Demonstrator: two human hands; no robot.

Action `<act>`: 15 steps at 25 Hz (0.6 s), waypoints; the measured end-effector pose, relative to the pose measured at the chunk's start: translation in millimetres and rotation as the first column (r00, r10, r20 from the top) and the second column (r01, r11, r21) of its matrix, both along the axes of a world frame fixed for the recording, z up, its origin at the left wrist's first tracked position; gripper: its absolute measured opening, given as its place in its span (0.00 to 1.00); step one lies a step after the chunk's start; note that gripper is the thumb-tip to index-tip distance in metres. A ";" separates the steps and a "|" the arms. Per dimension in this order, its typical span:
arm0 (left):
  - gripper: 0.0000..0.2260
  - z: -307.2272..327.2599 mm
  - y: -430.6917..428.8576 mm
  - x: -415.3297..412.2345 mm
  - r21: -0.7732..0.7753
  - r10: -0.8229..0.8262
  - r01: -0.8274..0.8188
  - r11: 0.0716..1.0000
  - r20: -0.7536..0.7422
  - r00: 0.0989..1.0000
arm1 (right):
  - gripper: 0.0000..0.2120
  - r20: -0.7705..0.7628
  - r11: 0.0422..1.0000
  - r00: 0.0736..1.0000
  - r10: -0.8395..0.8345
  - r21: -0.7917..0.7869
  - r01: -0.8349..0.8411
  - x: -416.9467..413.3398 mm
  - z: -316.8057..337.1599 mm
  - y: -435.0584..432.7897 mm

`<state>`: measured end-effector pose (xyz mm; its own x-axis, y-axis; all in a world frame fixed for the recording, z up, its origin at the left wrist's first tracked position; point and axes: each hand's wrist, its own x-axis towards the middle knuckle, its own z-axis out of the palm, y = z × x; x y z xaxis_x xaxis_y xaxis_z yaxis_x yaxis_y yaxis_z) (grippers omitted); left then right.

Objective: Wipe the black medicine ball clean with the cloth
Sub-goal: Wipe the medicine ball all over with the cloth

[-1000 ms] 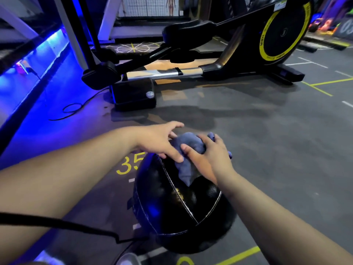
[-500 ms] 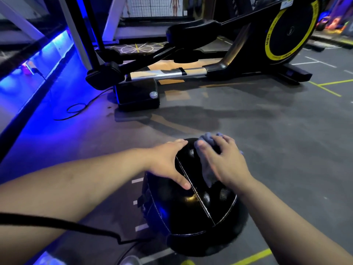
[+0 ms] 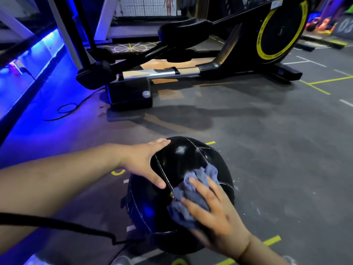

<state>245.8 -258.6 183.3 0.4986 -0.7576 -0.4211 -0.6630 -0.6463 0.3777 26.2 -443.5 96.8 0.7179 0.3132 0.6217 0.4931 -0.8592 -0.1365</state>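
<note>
black medicine ball (image 3: 177,159) sat on the grey floor (image 3: 267,150), under both hands. blue-grey cloth (image 3: 191,194) was bunched on its near right side, pinned under the right hand (image 3: 215,217), fingers spread flat over it. left hand (image 3: 145,163) lay open, palm against the ball's left side, holding nothing. exercise machine (image 3: 191,64) stood beyond the hands.
</note>
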 end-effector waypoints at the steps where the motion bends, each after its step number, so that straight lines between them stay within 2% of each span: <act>1: 0.66 1.0 -0.2 -0.2 0.007 -0.002 0.002 1.000 -0.008 1.000 | 0.20 -0.019 0.998 0.999 -0.032 0.046 0.033 10.1 10.7 -2.5; 3: 0.67 -0.2 -0.4 0.4 -0.002 0.005 -0.005 1.000 -0.023 1.000 | 0.20 -0.104 0.953 0.974 -0.204 0.207 0.221 34.7 28.7 -8.1; 5: 0.66 -1.1 -1.7 0.6 -0.007 0.012 -0.012 1.000 -0.035 0.999 | 0.19 -0.300 0.813 0.893 -0.336 0.387 0.436 69.7 42.2 -21.4; 8: 0.61 4.1 -7.0 0.0 -0.025 0.025 -0.025 0.999 -0.016 1.000 | 0.16 -0.573 0.682 0.753 -0.323 0.411 0.605 119.0 54.8 -47.2; 12: 0.52 13.6 -13.5 -5.2 -0.054 0.089 -0.092 0.994 -0.044 0.995 | 0.14 -0.570 0.633 0.751 -0.333 0.455 0.626 117.3 48.6 -46.0; 15: 0.51 4.9 -7.4 4.6 -0.128 0.077 -0.082 0.988 -0.041 0.996 | 0.21 -0.442 0.663 0.811 -0.384 0.480 0.575 75.7 38.7 -25.8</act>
<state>250.4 -266.0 188.2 0.5456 -0.7655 -0.3410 -0.5960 -0.6405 0.4843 101.8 -469.3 135.5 0.8297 -0.4678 0.3046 -0.1089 -0.6709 -0.7335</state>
